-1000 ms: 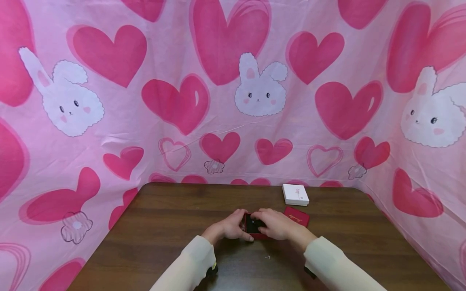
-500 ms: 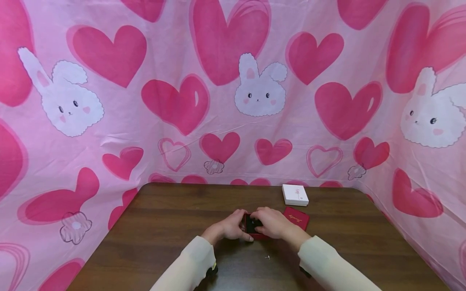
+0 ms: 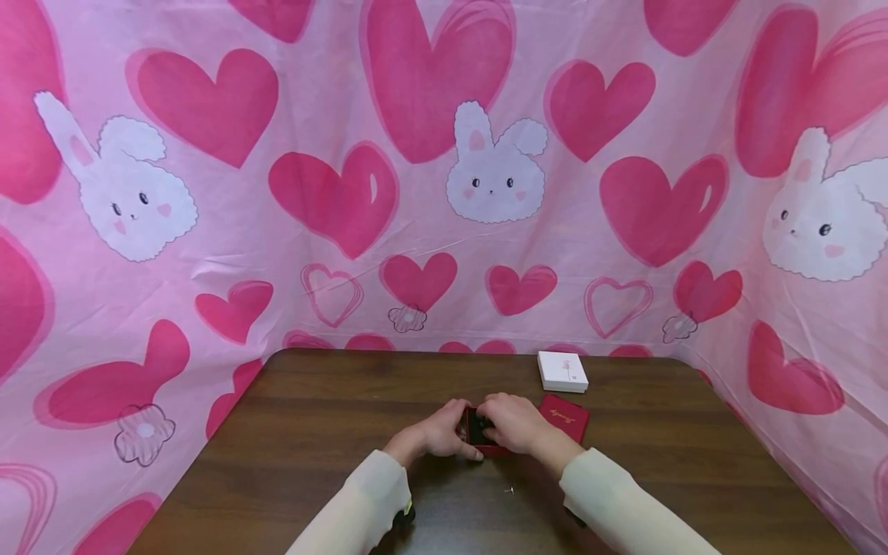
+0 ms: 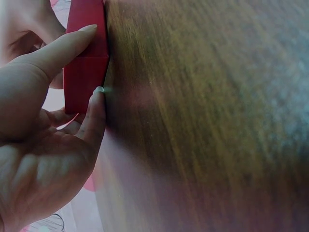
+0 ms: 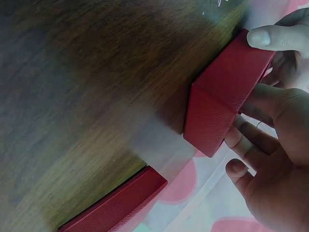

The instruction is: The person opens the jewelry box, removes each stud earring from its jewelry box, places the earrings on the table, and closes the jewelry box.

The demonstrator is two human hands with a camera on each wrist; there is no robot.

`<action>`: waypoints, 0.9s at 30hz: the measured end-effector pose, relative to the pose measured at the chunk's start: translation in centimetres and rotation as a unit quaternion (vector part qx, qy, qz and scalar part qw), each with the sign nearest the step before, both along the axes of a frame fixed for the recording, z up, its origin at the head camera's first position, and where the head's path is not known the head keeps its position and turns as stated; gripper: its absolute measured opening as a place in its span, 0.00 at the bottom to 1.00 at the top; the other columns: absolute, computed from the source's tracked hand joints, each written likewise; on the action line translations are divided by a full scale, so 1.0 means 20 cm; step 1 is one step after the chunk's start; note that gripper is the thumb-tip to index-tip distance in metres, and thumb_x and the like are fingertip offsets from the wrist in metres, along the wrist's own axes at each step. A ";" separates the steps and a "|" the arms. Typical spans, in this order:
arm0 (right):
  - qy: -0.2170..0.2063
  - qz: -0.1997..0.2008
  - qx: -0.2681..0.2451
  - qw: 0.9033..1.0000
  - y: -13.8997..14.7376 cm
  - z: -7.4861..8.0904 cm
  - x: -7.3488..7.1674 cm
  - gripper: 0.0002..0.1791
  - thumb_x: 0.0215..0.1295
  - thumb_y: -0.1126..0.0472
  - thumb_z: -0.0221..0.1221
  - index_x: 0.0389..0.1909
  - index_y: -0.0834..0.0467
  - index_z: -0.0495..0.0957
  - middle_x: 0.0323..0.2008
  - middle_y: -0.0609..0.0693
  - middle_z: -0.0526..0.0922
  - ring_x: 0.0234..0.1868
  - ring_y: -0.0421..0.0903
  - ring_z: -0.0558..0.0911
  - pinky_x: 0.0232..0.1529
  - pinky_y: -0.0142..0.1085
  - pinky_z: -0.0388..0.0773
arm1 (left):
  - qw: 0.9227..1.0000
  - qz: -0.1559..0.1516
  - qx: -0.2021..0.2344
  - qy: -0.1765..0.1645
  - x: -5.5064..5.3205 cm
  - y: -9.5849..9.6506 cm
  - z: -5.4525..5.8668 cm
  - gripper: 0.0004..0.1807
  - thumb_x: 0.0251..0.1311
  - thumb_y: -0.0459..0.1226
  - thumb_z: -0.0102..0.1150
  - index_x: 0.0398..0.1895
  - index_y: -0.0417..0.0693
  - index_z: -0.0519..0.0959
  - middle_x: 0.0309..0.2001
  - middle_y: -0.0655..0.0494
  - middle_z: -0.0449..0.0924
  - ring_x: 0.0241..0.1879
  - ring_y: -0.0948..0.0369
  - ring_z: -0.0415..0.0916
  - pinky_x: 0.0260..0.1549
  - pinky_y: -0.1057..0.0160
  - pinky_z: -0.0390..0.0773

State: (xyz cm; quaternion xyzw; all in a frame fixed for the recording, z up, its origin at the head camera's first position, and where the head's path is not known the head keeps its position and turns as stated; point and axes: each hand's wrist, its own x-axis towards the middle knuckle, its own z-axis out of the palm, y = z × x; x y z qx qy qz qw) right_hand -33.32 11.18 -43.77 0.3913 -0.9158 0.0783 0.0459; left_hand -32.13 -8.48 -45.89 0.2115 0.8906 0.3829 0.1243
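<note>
"What do you get from the head view?"

"My left hand spans the left side of the red box, thumb at the near wall, fingers toward the far left corner. My right hand comes over the right side, fingers bent down toward the black insert. The red lid lies just beyond that hand, to the right; a small piece, too tiny to identify, lies on the near side of the box."

"Which way does the box run?"

"I can't pick out a long axis; my right hand covers part of it."

"Left wrist view?"

"My thumb presses one red wall and a fingertip sits low on the adjoining one, close to the tabletop. I'd call that a firm grip on the box."

"And the right wrist?"

"One digit reaches over the rim and disappears inside; others bend beside the right wall. I can't tell whether they pinch anything."

"So what matters?"

"The insert lies below my right fingers, so that's the nearer hand; I judge everything turns on that downward reach while the left steadies the walls."
</note>
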 end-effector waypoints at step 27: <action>0.045 0.025 0.026 0.998 -0.03 -0.01 -0.05 0.03 0.61 0.59 0.71 0.33 0.51 0.86 0.28 0.43 0.80 0.33 0.44 0.80 0.37 0.41 0.80 | 1.000 -0.002 -0.008 0.007 0.01 0.01 0.02 0.34 0.49 0.38 0.81 0.56 0.44 0.71 0.46 0.55 0.69 0.46 0.59 0.67 0.51 0.58 0.71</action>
